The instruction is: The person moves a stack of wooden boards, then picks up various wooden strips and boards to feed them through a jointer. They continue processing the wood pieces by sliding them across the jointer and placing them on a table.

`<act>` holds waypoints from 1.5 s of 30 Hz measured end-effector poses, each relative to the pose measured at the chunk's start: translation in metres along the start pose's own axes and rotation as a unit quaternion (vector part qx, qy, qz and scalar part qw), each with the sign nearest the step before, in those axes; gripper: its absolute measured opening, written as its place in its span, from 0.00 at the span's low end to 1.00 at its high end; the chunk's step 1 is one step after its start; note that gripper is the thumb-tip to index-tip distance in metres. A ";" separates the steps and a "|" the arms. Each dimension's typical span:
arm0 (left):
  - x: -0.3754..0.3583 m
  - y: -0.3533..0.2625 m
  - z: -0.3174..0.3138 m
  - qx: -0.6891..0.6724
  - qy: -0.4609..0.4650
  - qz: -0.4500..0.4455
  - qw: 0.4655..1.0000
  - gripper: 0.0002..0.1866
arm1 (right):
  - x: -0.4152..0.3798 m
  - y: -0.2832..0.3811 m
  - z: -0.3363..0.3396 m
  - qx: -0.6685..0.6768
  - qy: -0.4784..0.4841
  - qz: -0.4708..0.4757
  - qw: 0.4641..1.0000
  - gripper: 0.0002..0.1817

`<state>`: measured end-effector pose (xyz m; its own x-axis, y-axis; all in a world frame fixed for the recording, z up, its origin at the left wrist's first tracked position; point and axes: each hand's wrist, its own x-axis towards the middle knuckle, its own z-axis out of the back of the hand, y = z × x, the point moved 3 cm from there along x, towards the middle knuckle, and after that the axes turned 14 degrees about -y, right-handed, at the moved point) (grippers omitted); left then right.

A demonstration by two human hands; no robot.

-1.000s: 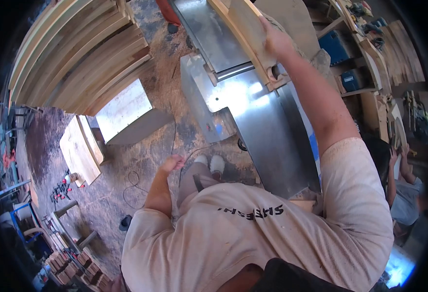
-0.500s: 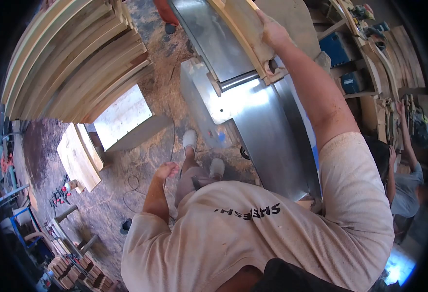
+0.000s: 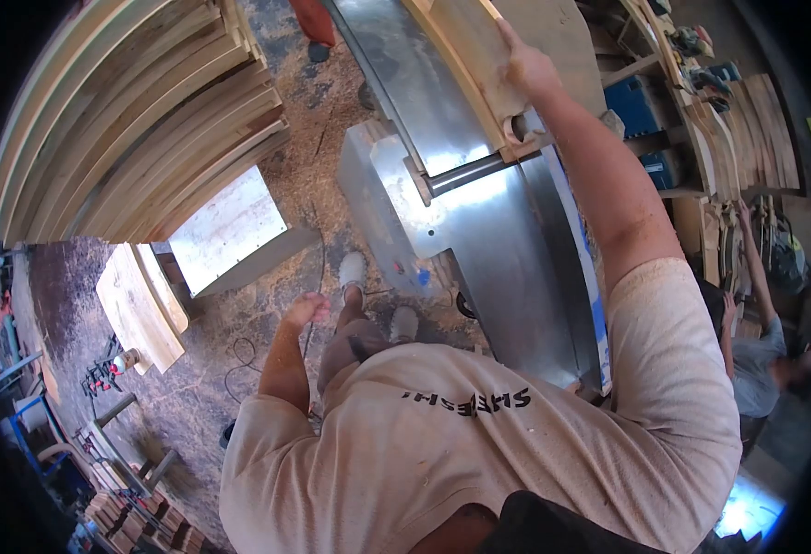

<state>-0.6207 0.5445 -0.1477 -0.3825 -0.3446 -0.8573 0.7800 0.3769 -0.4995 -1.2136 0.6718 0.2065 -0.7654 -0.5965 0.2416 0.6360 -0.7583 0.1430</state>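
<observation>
My right hand is stretched forward on a pale wooden board, its fingers closed over the edge and partly hidden. The board stands along a metal-topped machine that looks like a jointer. Near the board's close end is a round hole. A slot with a shiny cylinder crosses the metal top beside that end. My left hand hangs low at my side, holding nothing, its fingers loosely bent and apart.
Curved wooden planks are stacked at the left, near a box with a pale top and a wooden panel. A cable lies on the dusty floor. Shelves with blue cases and another person are at the right.
The view has shifted slightly. Against the machine's slot, the board and my right hand sit a little farther forward. My left hand still hangs beside me with nothing in it.
</observation>
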 end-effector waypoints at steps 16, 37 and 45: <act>0.002 -0.287 0.016 -0.100 -0.138 -0.349 0.921 0.12 | 0.075 0.063 -0.035 0.056 -0.018 0.033 0.998 0.46; 0.065 -0.549 -0.196 0.151 -0.277 -0.442 0.840 0.48 | -0.277 0.040 0.174 0.302 -0.155 -0.299 0.892 0.43; -0.025 -0.481 -0.077 -0.373 0.219 -0.290 0.854 0.44 | -0.349 0.046 0.170 0.275 -0.169 -0.358 0.876 0.45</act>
<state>-1.0246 0.4379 0.1045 -0.8727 -0.3668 -0.3223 -0.0735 0.7513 -0.6559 -0.9005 0.8893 0.2919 -0.9739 0.1626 0.1581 0.0269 -0.6093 0.7925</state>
